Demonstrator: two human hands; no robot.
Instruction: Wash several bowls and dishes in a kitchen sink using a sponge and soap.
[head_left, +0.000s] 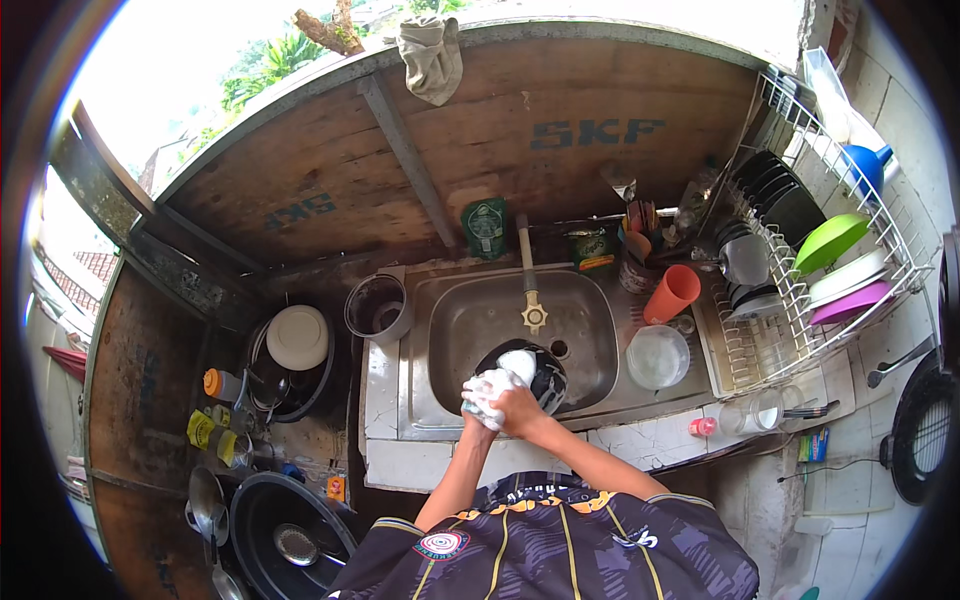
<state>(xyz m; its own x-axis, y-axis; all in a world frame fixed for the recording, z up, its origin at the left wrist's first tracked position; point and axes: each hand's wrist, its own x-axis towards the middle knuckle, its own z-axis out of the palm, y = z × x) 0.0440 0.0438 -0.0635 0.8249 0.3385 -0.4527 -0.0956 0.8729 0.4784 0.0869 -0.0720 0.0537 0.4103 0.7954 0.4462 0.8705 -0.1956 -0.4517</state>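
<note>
A steel sink (480, 315) lies before me, with a tap (533, 315) reaching over it from the back. Near its front edge is a black bowl (553, 375) streaked with suds, a mound of white foam (517, 365) inside. My left hand (484, 405), coated in lather, meets my right hand (516, 409) at the bowl's left front. The fingers of both are bent around a foamy mass; what lies under the lather, perhaps a sponge, is hidden. Whether either hand touches the bowl cannot be told.
Right of the sink stand an orange cup (673, 294), a clear plastic bowl (658, 357) and a wire dish rack (795, 352) with plates. A grey pot (378, 307) is at the left. Dishes fill a dark basin (330, 375) farther left. A green pouch (484, 229) stands behind.
</note>
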